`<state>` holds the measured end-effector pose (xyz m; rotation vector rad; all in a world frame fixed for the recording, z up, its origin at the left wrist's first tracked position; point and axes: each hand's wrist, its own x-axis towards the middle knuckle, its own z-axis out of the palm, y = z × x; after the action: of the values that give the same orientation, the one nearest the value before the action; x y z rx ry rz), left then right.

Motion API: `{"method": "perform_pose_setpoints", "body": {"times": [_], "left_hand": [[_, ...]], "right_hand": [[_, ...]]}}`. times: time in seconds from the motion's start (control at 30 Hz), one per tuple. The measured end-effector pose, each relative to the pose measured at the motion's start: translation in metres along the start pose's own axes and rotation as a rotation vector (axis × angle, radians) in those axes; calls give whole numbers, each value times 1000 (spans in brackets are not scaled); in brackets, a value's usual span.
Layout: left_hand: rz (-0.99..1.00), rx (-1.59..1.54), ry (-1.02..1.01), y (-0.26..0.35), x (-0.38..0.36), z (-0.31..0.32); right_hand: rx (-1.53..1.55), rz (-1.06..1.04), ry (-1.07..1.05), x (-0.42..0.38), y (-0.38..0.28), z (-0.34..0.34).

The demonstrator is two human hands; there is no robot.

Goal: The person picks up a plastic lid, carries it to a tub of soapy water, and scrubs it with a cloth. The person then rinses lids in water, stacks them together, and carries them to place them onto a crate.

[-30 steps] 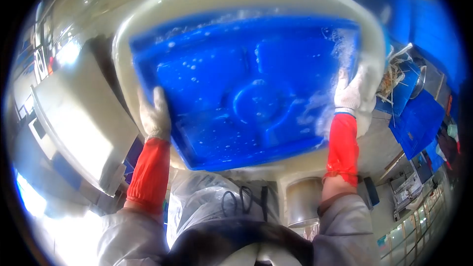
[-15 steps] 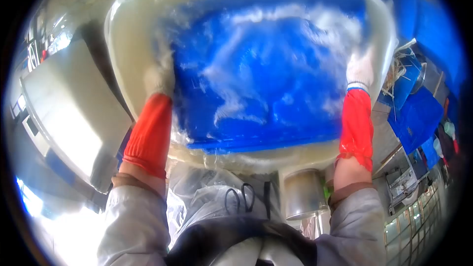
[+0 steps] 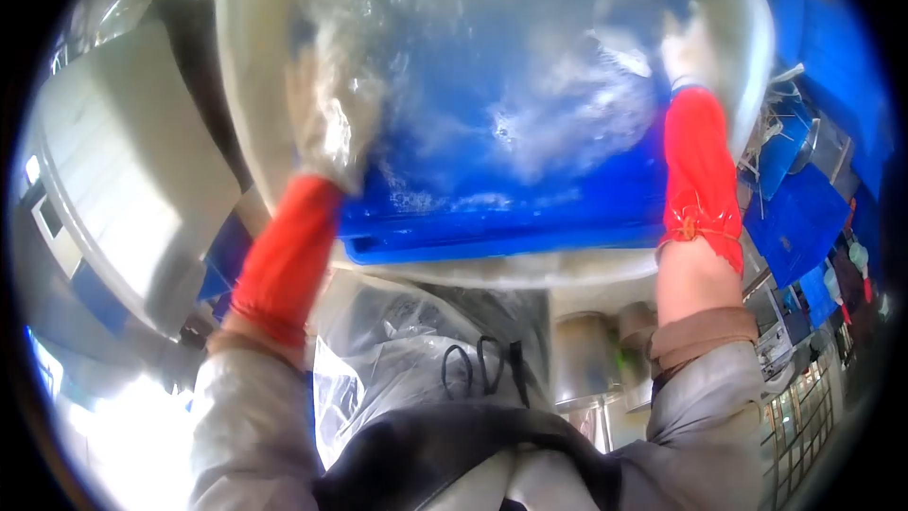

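A large blue plastic tray (image 3: 530, 199) lies plunged into foamy water inside a big cream-coloured tub (image 3: 248, 85). My left hand (image 3: 326, 123), in a white glove with a red sleeve cover, grips the tray's left edge under splashing water and is partly blurred by it. Up at the right edge of the tray, my right hand (image 3: 683, 49), gloved the same way, holds on. Foam and churning water hide most of the tray's far half.
A grey metal counter (image 3: 113, 189) runs along the left. My clear plastic apron (image 3: 426, 341) hangs below the tub. A steel cylinder (image 3: 582, 360) stands under the tub's near side. Blue trays (image 3: 804, 218) and metal items lie to the right.
Both hands have pushed the blue tray away and deeper into the tub; water now churns over it, where a second ago the tray was tilted up and mostly bare.
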<state>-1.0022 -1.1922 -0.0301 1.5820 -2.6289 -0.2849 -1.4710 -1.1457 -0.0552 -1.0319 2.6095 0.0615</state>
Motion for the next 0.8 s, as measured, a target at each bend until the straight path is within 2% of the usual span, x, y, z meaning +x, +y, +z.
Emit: {"method": "perform_pose_setpoints", "body": {"times": [0.13, 0.2, 0.27, 0.33, 0.4, 0.43, 0.47, 0.5, 0.53, 0.63, 0.73, 0.8], "left_hand": [[-134, -191, -130, 7, -35, -14], [-163, -65, -122, 10, -31, -16], [-157, -69, -126, 4, -38, -6], [-120, -76, -143, -4, -47, 10], [-91, -42, -145, -10, -47, 23], [-285, -450, -251, -12, -52, 35], [-443, -628, -318, -17, -53, 49], [-521, -668, -366, -20, -52, 59], [-515, -641, -382, -23, -45, 68], [-503, -603, -399, -35, -37, 90], [-514, -598, -383, -30, -39, 95], [-526, -580, -354, -18, -47, 94]], "right_hand": [[-226, -113, -3, 12, 13, 36], [-115, -18, -192, 35, 34, 51], [-86, 54, -290, 31, 58, 62], [-167, -2, 3, -25, 18, 37], [-65, 51, -26, -40, 3, 21], [-146, 86, -83, -37, 2, 20], [-206, 49, -83, -39, 0, 21], [-267, 12, -81, -40, -1, 22], [-328, -25, -77, -43, -4, 21], [2, 18, 179, -63, -28, 13], [65, -78, 297, -89, -38, 3], [140, -67, 237, -108, -43, -7]]}}
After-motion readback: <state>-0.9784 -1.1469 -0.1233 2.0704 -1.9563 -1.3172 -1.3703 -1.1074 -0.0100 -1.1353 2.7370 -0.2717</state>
